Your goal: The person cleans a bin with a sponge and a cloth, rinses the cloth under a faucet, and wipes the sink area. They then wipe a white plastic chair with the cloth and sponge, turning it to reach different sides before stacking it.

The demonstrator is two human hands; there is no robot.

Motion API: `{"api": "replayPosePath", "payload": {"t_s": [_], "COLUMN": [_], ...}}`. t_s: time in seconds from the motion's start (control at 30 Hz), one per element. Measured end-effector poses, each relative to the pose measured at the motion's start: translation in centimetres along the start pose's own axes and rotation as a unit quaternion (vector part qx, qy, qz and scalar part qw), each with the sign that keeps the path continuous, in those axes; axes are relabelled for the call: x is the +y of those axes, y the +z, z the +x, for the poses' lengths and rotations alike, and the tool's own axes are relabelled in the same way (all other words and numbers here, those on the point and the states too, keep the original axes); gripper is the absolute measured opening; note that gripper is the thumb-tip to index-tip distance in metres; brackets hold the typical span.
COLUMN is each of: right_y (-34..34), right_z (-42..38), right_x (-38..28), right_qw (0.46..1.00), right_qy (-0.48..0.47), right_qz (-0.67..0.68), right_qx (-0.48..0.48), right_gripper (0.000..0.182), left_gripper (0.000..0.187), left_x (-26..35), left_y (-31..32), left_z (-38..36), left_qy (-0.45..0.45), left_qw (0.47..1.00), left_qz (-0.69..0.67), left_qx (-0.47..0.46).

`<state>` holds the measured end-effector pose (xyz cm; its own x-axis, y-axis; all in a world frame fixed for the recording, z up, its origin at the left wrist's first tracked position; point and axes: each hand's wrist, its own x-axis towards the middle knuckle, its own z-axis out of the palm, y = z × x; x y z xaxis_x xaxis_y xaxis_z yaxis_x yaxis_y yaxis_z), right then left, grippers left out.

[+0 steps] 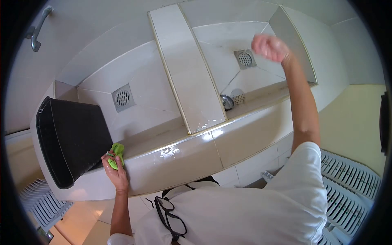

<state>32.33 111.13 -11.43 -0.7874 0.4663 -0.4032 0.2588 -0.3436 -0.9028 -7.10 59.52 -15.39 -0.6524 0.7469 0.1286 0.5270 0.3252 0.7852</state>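
My left hand [116, 176] is closed around a bright green cloth [118, 150], at the front ledge [163, 157] of a tiled double basin. Right beside it, a black plastic bin [77, 136] lies tipped on its side over the basin's left corner. My right hand [271, 48] is raised over the right-hand basin, near a square floor drain [245, 59]. Motion blurs its fingers; they look curled, and no object shows in them.
A tiled divider [183, 65] separates the basins; the left one has another drain [122, 97]. A round metal drain piece [227, 102] and a perforated disc [239, 99] lie by the divider. Water wets the ledge. Grey slatted racks [347, 171] stand at right; a metal tap [39, 30] is upper left.
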Motion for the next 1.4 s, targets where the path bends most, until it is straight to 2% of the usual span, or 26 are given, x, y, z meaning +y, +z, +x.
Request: {"api": "replayPosePath", "payload": {"t_s": [0.07, 0.17, 0.2, 0.27, 0.33, 0.37, 0.4, 0.43, 0.47, 0.5, 0.57, 0.6, 0.63, 0.67, 0.7, 0.77, 0.8, 0.87, 0.93, 0.97, 1.0, 1.07, 1.13, 1.2, 1.3, 1.4], "right_y": [2.6, 3.0, 2.7, 0.9, -1.2, -2.6, -4.2, -6.8, -8.5, -6.6, -2.8, -3.9, -5.3, -6.2, -6.0, -5.4, -4.4, -2.0, -1.9, -3.8, -5.3, -5.1, -2.1, -4.7, -12.2, -13.9], "right_z": [-1.2, -2.3, -2.6, -2.7, -2.7, -2.9, -2.7, -1.5, -0.3, 0.2, 0.6, 1.3, 2.1, 2.6, 2.8, 3.2, 3.4, 3.5, 5.1, 6.9, 8.5, 9.6, 9.4, 11.2, 16.2, 17.7], "right_x": [4.7, 6.2, 6.3, 6.0, 8.3, 10.1, 12.5, 17.2, 20.6, 19.9, 19.1, 18.9, 18.3, 18.1, 16.6, 13.1, 12.2, 11.1, 12.0, 13.0, 13.1, 7.1, 0.0, -2.5, -4.2, -6.4], "right_qw": [0.975, 0.949, 0.949, 0.962, 0.955, 0.958, 0.864, 0.907, 0.892, 0.891, 0.838, 0.838, 0.926, 0.969, 0.970, 0.922, 0.923, 0.920, 0.936, 0.965, 0.954, 0.829, 0.762, 0.755, 0.709, 0.683], "right_qy": [0.207, 0.295, 0.295, 0.201, 0.204, 0.141, 0.064, 0.240, 0.401, 0.400, 0.502, 0.502, 0.311, 0.104, 0.102, 0.195, 0.191, 0.333, 0.310, 0.199, 0.078, -0.053, -0.168, -0.233, -0.272, -0.284], "right_qz": [0.035, -0.065, -0.063, -0.005, 0.008, -0.247, -0.480, -0.304, -0.109, -0.112, -0.212, -0.214, -0.194, -0.163, -0.163, -0.141, -0.139, -0.114, -0.086, 0.084, 0.251, 0.460, 0.488, 0.544, 0.594, 0.622], "right_qx": [0.076, 0.088, 0.089, 0.185, 0.216, 0.042, -0.138, -0.163, -0.178, -0.182, 0.027, 0.026, 0.091, 0.152, 0.151, 0.304, 0.306, 0.171, 0.143, 0.149, 0.147, 0.312, 0.391, 0.282, 0.267, 0.257], "right_gripper": [0.016, 0.015, 0.015, 0.017, 0.017, 0.017, 0.019, 0.019, 0.021, 0.021, 0.016, 0.016, 0.013, 0.011, 0.011, 0.027, 0.027, 0.022, 0.016, 0.017, 0.019, 0.027, 0.033, 0.038, 0.034, 0.024], "left_gripper": [0.012, 0.012, 0.012, 0.012, 0.012, 0.012, 0.012, 0.012, 0.012, 0.012, 0.012, 0.012, 0.011, 0.011, 0.011, 0.010, 0.010, 0.010, 0.010, 0.010, 0.010, 0.011, 0.011, 0.011, 0.011, 0.010], "left_x": [0.2, -0.2, -0.2, -0.1, -0.1, -0.1, 0.0, 0.2, 0.2, 0.1, -0.1, -0.1, 0.0, 0.0, 0.0, 0.2, 0.3, 0.2, 0.1, 0.2, 0.3, 0.2, 0.3, 0.4, -0.1, -0.2], "left_y": [0.0, 0.1, 0.1, -0.1, 0.0, 0.0, 0.1, 0.1, 0.1, 0.0, 0.0, 0.0, 0.1, 0.2, 0.3, -0.1, -0.2, 0.1, 0.0, 0.0, 0.0, -0.1, 0.0, 0.1, -0.1, 0.0], "left_z": [0.0, -0.1, -0.1, 0.0, -0.1, -0.1, -0.1, -0.1, 0.0, 0.0, -0.1, 0.0, -0.1, -0.1, -0.1, 0.0, 0.1, 0.0, 0.0, 0.0, 0.1, 0.2, 0.1, 0.1, -0.1, -0.1], "left_qy": [0.001, -0.001, 0.001, -0.005, -0.004, -0.006, -0.006, -0.005, -0.005, -0.006, -0.001, -0.003, -0.008, -0.013, -0.012, -0.001, 0.004, -0.008, -0.001, 0.000, 0.003, 0.013, 0.008, 0.006, 0.005, 0.011], "left_qw": [1.000, 1.000, 1.000, 1.000, 1.000, 1.000, 1.000, 1.000, 1.000, 1.000, 1.000, 1.000, 1.000, 1.000, 1.000, 1.000, 1.000, 1.000, 1.000, 0.999, 0.999, 0.999, 0.999, 1.000, 1.000, 0.999], "left_qz": [0.011, 0.007, 0.006, 0.011, 0.012, 0.011, 0.011, 0.010, 0.010, 0.011, 0.023, 0.024, 0.007, -0.011, -0.010, 0.028, 0.028, 0.020, 0.028, 0.037, 0.046, 0.028, 0.035, 0.026, 0.025, 0.030], "left_qx": [-0.008, -0.001, -0.003, -0.007, -0.005, -0.002, 0.000, 0.002, 0.004, 0.008, 0.000, 0.002, 0.006, 0.010, 0.011, -0.006, -0.005, 0.001, 0.000, -0.004, -0.007, -0.008, -0.010, -0.009, -0.008, -0.008]}}
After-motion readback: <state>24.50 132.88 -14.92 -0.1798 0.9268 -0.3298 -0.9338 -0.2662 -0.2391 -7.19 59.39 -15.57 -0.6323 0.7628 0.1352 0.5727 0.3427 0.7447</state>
